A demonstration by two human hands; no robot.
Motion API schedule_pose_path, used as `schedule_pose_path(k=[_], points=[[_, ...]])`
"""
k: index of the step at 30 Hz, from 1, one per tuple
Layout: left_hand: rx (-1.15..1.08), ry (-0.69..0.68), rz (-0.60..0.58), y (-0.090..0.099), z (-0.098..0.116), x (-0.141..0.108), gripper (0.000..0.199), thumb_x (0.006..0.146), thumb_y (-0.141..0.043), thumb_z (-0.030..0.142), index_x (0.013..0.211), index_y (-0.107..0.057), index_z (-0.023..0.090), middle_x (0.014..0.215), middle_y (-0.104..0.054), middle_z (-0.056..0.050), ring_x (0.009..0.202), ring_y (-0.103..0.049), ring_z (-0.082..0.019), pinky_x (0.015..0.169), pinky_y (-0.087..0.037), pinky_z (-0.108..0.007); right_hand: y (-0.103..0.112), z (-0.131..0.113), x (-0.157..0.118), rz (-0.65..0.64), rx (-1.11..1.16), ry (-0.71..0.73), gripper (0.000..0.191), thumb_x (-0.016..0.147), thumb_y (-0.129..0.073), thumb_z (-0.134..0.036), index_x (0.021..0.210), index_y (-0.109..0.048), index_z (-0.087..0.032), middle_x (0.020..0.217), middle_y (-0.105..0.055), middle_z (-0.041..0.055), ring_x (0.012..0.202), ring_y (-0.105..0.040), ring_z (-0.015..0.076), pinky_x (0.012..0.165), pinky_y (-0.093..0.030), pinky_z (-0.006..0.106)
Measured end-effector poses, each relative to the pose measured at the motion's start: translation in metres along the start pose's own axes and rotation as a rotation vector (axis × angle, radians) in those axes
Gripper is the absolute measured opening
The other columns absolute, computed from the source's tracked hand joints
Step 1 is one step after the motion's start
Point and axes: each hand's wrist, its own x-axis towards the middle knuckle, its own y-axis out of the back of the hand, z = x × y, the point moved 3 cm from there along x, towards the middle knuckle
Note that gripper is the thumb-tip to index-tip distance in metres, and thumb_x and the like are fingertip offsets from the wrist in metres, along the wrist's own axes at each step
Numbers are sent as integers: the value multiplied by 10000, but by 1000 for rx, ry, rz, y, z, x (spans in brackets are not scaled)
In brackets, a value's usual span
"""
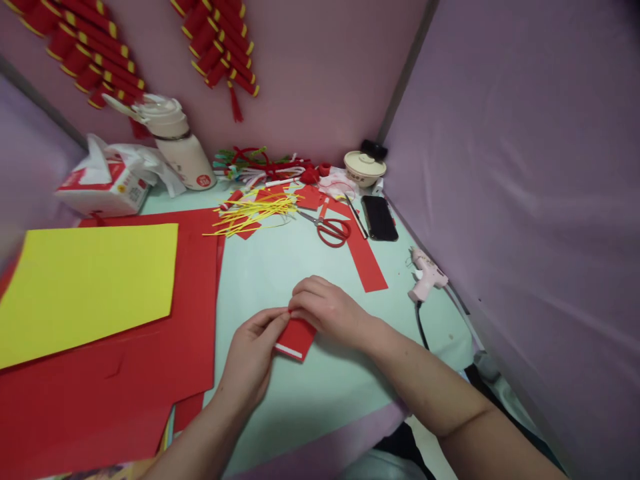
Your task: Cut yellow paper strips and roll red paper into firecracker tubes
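Observation:
A small red piece with a white strip along its near edge lies between my hands, low over the pale green tabletop. My left hand pinches its far left edge between thumb and fingers. The fingers of my right hand are closed on its far edge, and the fingertips of both hands meet there. Part of the piece is hidden under my right fingers. Beyond my hands are red-handled scissors and a long red strip.
Yellow strips lie at the back, near a phone and a lidded bowl. A pink glue gun is at the right edge. Large yellow and red sheets cover the left; a tissue box and bottle stand behind.

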Motion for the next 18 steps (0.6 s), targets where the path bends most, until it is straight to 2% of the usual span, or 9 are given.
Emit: schedule_pose_path(k=[6, 12, 18], points=[[3, -63, -51, -1, -3, -2, 209, 689, -802, 335, 794, -762, 159, 823, -734, -63, 798, -622, -170, 781, -467, -278, 1, -5, -3, 57, 54, -8, 136, 996, -494, -209, 952, -620, -184, 935, -622, 82, 884, -563, 188, 786, -505, 332], [-64, -21, -80, -1, -6, -2, 197, 687, -785, 329, 759, -736, 151, 763, -703, -42, 726, -591, -150, 721, -446, -272, 0, -5, -5, 65, 35, 16, 107, 961, -541, -140, 961, -638, -184, 938, -629, 81, 884, -569, 190, 765, -501, 333], [-108, 9, -77, -2, -5, -3, 190, 680, -771, 317, 745, -723, 145, 750, -693, -42, 728, -590, -154, 731, -444, -281, 1, -6, -6, 82, 3, 39, 130, 935, -582, -120, 1000, -654, -207, 933, -641, 71, 863, -577, 195, 740, -502, 338]])
